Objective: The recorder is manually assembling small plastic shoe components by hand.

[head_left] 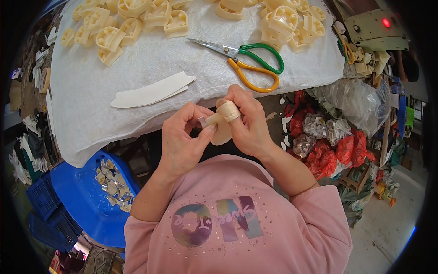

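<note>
My left hand (182,137) and my right hand (248,119) meet in front of my chest, just off the table's near edge. Between them is a cream rounded piece (222,133), pinched by the fingers of both. A small shiny strip (202,122) shows at my left fingertips. Beige wrapping (228,111) surrounds the tip of my right thumb, or lies right against it; I cannot tell which. Beyond the hands, scissors (233,51) with one green and one orange handle lie with blades apart. White curved strips (153,91) are stacked left of them.
White woven sheeting (86,100) covers the table. Several cream moulded hollow pieces (132,29) are heaped along its far side. At lower left stands a blue basin (86,182) with shiny and cream pieces. Red plastic bags (321,157) and clear bags (360,102) lie at right.
</note>
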The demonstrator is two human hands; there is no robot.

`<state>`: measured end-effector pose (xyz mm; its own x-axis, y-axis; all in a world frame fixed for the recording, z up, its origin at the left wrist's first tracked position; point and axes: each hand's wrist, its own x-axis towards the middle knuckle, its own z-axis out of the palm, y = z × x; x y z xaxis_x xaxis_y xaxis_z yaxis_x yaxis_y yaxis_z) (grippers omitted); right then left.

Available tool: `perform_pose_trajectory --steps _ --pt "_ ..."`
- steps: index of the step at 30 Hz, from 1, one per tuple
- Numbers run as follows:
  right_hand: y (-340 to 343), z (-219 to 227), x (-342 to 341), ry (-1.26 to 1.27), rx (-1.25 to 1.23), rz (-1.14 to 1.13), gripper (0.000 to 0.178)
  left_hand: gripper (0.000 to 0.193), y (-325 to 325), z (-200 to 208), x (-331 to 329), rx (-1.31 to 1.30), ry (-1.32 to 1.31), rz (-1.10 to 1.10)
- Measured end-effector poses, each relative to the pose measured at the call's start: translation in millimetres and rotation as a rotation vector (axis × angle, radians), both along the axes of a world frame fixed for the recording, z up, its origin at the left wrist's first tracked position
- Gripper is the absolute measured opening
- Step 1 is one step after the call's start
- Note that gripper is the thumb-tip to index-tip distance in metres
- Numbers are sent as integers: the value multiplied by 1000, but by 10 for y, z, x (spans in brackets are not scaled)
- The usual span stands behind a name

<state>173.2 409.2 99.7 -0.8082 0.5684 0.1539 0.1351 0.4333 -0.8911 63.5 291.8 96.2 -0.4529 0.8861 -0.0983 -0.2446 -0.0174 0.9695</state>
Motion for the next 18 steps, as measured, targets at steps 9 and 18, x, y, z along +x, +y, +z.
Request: perform_pose_trajectory --steps 9,18 --pt "244 -17 83 272 -751 -46 38 10 -75 36 -122 50 153 61" --pt "270 94 99 124 -704 285 73 28 -69 65 -167 386 993 61"
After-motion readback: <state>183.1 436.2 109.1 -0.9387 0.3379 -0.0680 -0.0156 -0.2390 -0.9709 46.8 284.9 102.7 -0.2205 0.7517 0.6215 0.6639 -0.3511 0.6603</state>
